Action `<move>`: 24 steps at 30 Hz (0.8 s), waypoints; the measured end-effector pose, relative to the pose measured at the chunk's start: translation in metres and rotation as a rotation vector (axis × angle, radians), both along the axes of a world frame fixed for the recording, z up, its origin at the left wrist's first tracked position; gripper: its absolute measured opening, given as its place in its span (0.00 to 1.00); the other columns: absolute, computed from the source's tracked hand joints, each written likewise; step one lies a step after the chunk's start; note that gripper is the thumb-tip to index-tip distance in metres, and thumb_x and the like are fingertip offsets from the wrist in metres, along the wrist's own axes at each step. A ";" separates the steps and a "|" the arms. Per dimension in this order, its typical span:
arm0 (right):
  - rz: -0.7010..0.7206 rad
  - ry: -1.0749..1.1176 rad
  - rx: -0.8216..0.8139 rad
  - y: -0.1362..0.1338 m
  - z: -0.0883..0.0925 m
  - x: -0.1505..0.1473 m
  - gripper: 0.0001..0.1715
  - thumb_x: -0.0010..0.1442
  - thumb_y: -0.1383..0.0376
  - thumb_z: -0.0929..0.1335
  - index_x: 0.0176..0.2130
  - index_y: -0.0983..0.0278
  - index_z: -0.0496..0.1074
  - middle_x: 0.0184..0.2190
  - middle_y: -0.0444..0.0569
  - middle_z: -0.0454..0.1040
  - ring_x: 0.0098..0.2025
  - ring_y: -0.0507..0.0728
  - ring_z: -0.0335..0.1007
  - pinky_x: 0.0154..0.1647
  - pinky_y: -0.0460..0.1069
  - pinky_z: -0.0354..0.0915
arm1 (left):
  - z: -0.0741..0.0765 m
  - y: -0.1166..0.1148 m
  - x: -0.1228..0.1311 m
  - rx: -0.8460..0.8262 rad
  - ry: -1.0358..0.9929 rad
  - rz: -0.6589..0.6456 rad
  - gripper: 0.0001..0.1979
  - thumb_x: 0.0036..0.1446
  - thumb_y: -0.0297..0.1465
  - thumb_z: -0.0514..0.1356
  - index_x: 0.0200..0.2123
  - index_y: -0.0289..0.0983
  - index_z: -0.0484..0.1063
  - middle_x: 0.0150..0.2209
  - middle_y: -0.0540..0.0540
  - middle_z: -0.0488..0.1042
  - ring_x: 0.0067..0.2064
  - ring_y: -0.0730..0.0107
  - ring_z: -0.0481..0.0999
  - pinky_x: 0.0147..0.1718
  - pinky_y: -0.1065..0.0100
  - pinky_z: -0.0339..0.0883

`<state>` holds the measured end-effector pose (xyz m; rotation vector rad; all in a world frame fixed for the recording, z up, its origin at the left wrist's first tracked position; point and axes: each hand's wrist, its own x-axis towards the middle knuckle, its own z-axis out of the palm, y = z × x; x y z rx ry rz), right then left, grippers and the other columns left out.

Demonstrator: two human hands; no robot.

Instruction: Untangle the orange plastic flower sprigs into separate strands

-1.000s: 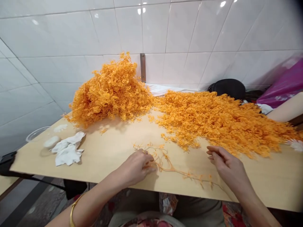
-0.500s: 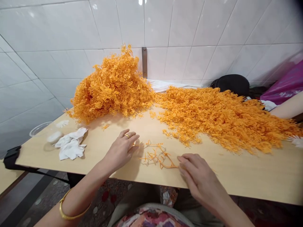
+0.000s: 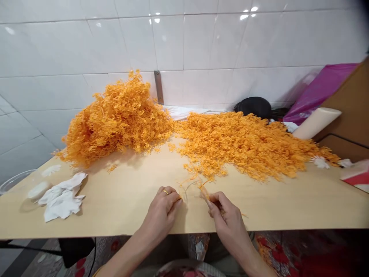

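Near the table's front edge, my right hand pinches a thin, branching orange plastic sprig between thumb and forefinger. Its fine arms reach up and left above the tabletop. My left hand, a gold ring on one finger, is closed at the thumb and fingertips on a small orange bit at the sprig's left side. The fingers hide most of that bit. Behind the hands lie a tall heap of orange plastic sprigs on the left and a lower, spread-out heap of them on the right.
Crumpled white tissue and a white rounded object lie on the left of the table. A black case, a purple bag, a pale cylinder and a cardboard box stand at the back right.
Both hands have come closer together. My left hand has closed at the fingertips; my right hand has raised the sprig, which lay flatter before. The camera view has shifted rightward.
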<state>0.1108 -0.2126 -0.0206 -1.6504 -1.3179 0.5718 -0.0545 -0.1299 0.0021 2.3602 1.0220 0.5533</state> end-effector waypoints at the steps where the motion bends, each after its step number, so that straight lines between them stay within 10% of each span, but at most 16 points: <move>1: -0.019 0.180 0.003 -0.002 0.002 0.001 0.09 0.59 0.60 0.59 0.30 0.62 0.61 0.27 0.46 0.66 0.31 0.54 0.64 0.33 0.48 0.60 | 0.001 -0.006 0.012 -0.005 0.000 -0.035 0.13 0.57 0.29 0.46 0.24 0.37 0.65 0.30 0.44 0.67 0.36 0.66 0.65 0.36 0.66 0.60; 9: -0.126 1.086 0.175 -0.035 0.008 0.032 0.15 0.45 0.59 0.71 0.28 0.62 0.62 0.23 0.42 0.69 0.27 0.51 0.65 0.29 0.45 0.59 | 0.001 -0.063 0.103 0.182 0.232 -0.469 0.15 0.53 0.24 0.46 0.43 0.34 0.65 0.43 0.40 0.69 0.44 0.61 0.67 0.44 0.60 0.61; 19: -0.610 0.816 0.289 -0.126 -0.011 0.109 0.14 0.42 0.60 0.72 0.27 0.63 0.65 0.20 0.42 0.68 0.23 0.50 0.61 0.26 0.45 0.56 | 0.010 -0.073 0.109 0.015 0.520 -0.809 0.06 0.52 0.30 0.51 0.33 0.39 0.67 0.35 0.46 0.72 0.36 0.66 0.71 0.33 0.69 0.65; 24: -0.639 0.542 0.046 -0.175 -0.031 0.125 0.13 0.48 0.57 0.69 0.28 0.64 0.67 0.24 0.45 0.69 0.26 0.52 0.64 0.27 0.47 0.61 | -0.018 -0.084 0.088 0.082 0.499 -0.977 0.10 0.50 0.35 0.56 0.36 0.38 0.68 0.36 0.43 0.72 0.39 0.62 0.71 0.36 0.66 0.65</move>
